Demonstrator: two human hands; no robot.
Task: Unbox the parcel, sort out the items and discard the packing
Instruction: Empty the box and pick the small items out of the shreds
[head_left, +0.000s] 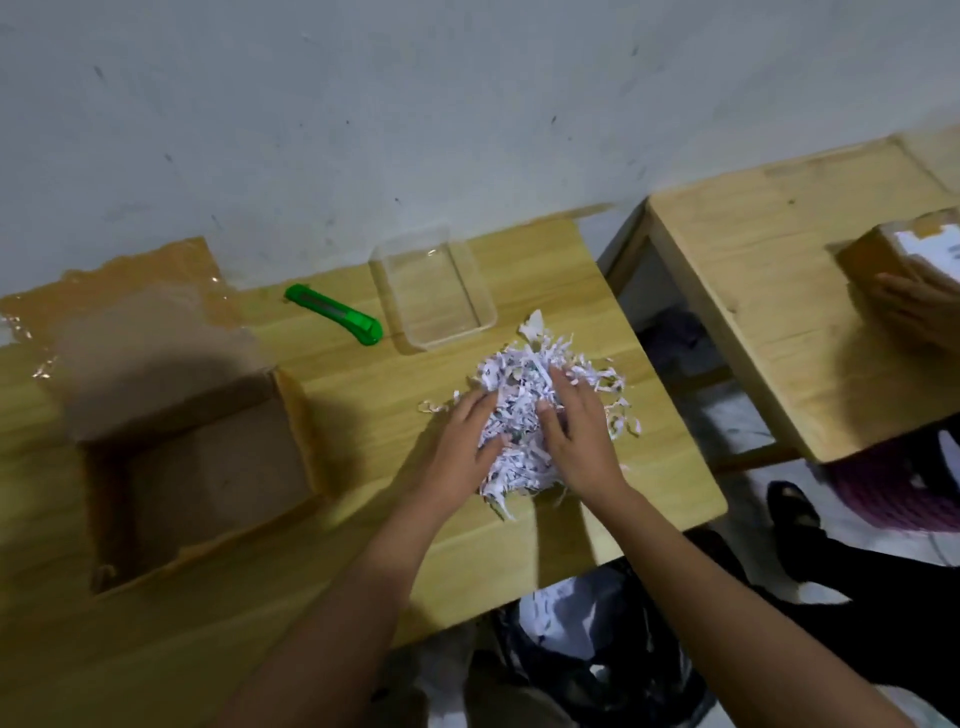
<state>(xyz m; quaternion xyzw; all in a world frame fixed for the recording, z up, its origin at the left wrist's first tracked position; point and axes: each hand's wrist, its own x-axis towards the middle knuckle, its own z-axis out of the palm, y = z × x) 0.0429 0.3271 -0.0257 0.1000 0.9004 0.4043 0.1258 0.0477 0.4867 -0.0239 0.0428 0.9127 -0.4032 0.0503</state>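
A heap of white shredded paper packing (524, 374) lies on the wooden table (363, 405), right of centre. My left hand (462, 436) presses on the heap's left side with fingers spread. My right hand (571, 421) lies on its right side, fingers curled into the shreds. The opened cardboard box (197, 467) sits at the left with its flaps up, and its inside looks bare. Whether anything lies under the paper is hidden.
A green utility knife (332, 314) lies behind the heap, beside a clear plastic tray (434, 291). A black bin bag (597, 649) with paper in it stands below the table's near edge. On a second table (779, 291) at right, another person's hand (914, 306) holds a taped parcel (883, 249).
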